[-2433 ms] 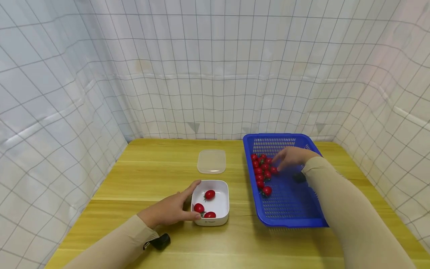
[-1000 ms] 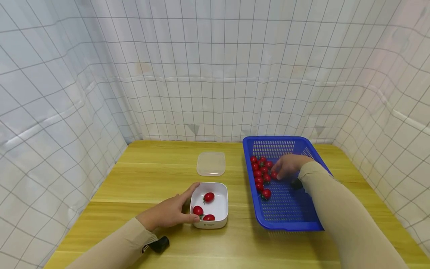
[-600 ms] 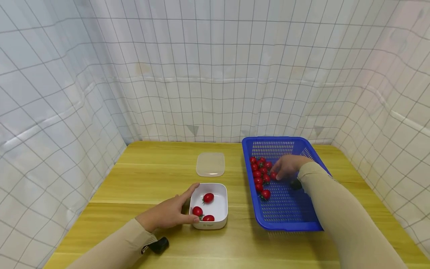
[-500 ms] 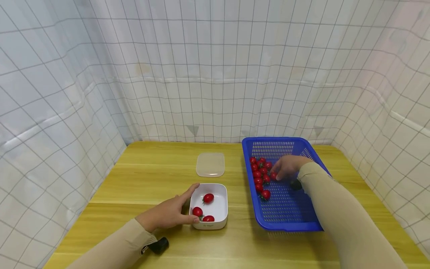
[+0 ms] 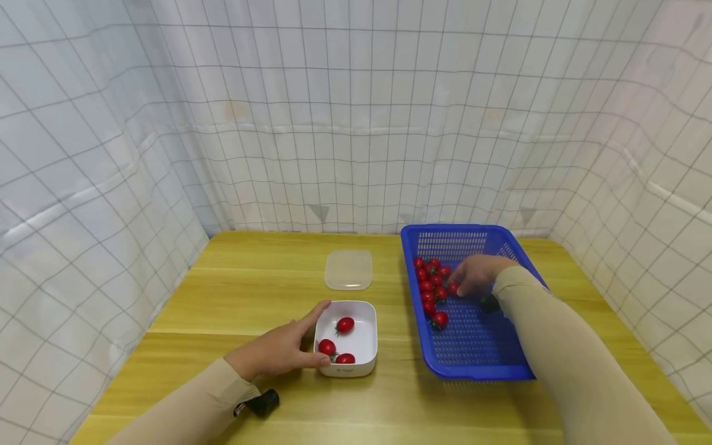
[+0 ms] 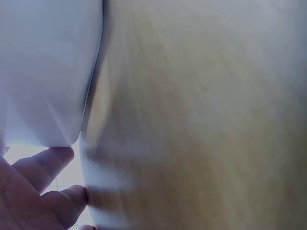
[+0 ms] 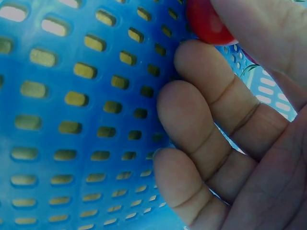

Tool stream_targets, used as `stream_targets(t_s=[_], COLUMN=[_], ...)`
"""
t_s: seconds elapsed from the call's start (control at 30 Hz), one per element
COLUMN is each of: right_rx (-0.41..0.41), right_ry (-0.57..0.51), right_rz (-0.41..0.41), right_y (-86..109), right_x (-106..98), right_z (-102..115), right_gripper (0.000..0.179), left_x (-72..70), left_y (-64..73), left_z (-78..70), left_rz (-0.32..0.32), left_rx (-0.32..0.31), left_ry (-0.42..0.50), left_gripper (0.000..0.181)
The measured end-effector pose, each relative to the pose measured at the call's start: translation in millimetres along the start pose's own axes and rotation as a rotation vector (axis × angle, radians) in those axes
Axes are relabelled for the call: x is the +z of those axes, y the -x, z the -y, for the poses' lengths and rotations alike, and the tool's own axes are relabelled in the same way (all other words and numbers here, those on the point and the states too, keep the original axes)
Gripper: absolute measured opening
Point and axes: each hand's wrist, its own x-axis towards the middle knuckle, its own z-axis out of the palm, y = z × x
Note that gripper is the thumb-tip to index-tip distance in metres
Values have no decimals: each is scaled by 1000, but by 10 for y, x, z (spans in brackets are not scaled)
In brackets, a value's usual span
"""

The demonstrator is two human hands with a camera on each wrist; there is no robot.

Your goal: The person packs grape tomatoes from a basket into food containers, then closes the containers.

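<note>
A small white square box [image 5: 356, 369] stands on the table with three cherry tomatoes inside. My left hand [image 5: 280, 349] holds its left side, thumb at the front corner and index finger at the back corner. In the left wrist view, fingertips [image 6: 62, 152] touch the box wall [image 6: 43, 81]. To the right, a blue plastic basket [image 5: 473, 372] has several cherry tomatoes gathered along its left side. Inside it, my right hand [image 5: 479, 273] pinches a cherry tomato [image 5: 453, 288]. The right wrist view has this tomato [image 7: 208, 21] between thumb and forefinger, the other fingers curled at the basket floor.
A clear square lid [image 5: 348, 270] lies flat behind the white box. White gridded sheeting [image 5: 356, 123] encloses the back and sides of the wooden table [image 5: 250, 296]. A black wrist device [image 5: 263, 403] sits below the left sleeve.
My right hand has lowered from above the tomatoes to one at the cluster's right edge and stays there. The left hand has kept its hold on the box.
</note>
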Motion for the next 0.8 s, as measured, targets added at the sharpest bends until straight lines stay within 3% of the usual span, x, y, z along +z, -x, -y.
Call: stream_targets(t_s=[0.43, 0.8], right_rx=[18, -17], right_ry=[36, 72], right_rz=[-14, -6], right_y=[22, -12], right_x=[9, -58], right_z=[50, 22], right_gripper=[39, 38], left_x=[-26, -33], left_y=[4, 1], left_z=[-14, -28], left_rz=[1, 3], left_rx=[-10, 4], left_ry=[-21, -8], left_gripper=[109, 109])
